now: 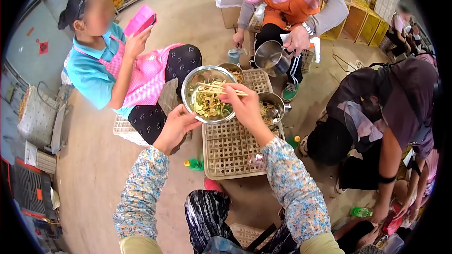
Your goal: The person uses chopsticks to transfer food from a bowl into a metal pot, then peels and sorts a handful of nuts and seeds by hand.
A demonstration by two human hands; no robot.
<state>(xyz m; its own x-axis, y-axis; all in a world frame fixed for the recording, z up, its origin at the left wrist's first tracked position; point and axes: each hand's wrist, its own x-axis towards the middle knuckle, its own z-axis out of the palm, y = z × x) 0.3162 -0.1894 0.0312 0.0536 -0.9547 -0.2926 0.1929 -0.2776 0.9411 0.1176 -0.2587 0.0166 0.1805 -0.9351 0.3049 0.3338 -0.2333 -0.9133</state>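
A metal bowl of chopped food with green pieces is held up over the crate's far left part. My left hand grips its near left rim, thumb on top. In my right hand is a pair of light chopsticks, their tips over the food in the bowl. Just right of my right hand, a metal pot with food and a utensil in it stands on the crate. Another bowl of food is partly hidden behind mine.
An upturned plastic crate serves as a table. Green bottles stand beside it. Opposite, a person in an orange apron holds a metal pot. To the left sits a person with a pink phone; another person bends down at right.
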